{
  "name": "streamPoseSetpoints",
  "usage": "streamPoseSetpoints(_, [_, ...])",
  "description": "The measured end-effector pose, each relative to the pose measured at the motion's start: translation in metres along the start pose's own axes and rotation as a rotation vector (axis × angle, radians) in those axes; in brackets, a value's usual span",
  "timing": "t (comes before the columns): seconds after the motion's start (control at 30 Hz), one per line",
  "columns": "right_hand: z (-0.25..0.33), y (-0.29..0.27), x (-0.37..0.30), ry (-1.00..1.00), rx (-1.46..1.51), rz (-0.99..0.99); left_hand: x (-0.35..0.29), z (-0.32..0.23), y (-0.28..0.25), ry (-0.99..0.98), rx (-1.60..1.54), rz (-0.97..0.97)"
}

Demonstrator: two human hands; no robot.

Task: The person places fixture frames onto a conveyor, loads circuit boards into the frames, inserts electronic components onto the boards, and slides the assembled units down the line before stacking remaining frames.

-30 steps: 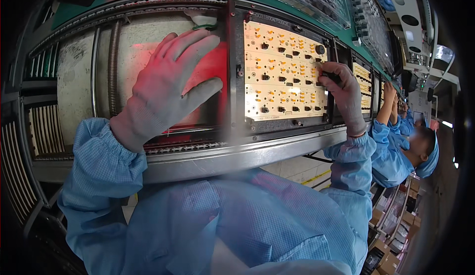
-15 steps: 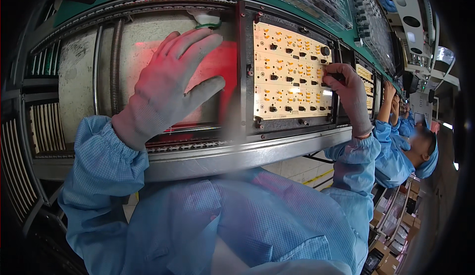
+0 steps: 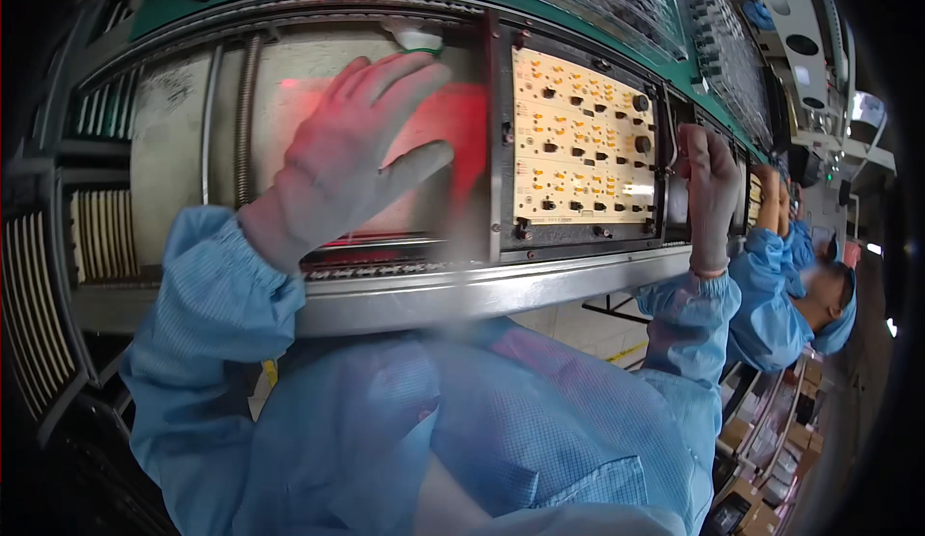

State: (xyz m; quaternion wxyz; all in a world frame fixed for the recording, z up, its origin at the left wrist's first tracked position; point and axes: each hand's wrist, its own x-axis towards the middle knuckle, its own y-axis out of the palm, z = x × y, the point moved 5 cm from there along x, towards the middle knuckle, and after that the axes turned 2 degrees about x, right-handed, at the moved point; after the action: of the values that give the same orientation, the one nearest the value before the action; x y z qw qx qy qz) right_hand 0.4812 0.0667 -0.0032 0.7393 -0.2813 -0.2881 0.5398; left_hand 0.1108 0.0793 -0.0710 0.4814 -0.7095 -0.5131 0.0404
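Board (image 3: 583, 139), cream, rectangular, yellow-and-black-studded: in black rectangular frame (image 3: 568, 236). Your grey-gloved left hand (image 3: 352, 146): spread wide over pale metal bed (image 3: 173, 150). Your grey-gloved right hand (image 3: 711, 184): curled narrow beside frame; contents cannot be told.

Conveyor (image 3: 405, 299), circuit board (image 3: 584, 141) and smocked co-worker (image 3: 766, 295) show an electronics factory

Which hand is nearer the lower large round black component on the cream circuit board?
Right. The grey-gloved right hand is just right of that component; the grey-gloved left hand is farther off, left of the board.
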Motion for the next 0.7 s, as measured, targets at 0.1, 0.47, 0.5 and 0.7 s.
streamPoseSetpoints(0.1, [0.05, 0.035, -0.015, -0.354, 0.064, 0.197, -0.002, -0.004, -0.002, -0.014, 0.008, -0.055])
streamPoseSetpoints(0.47, [0.012, 0.134, 0.003, -0.767, -0.197, 0.77, -0.161, -0.122, -0.249, -0.108, 0.902, -0.634])
streamPoseSetpoints(0.5, [0.04, 0.126, -0.006, -0.809, -0.35, 0.814, -0.195, -0.148, -0.298, -0.354, 1.089, -0.643])
streamPoseSetpoints(0.7, [0.09, 0.124, -0.027, -0.836, -0.596, 0.956, -0.48, -0.251, -0.464, -1.988, 1.425, -0.667])
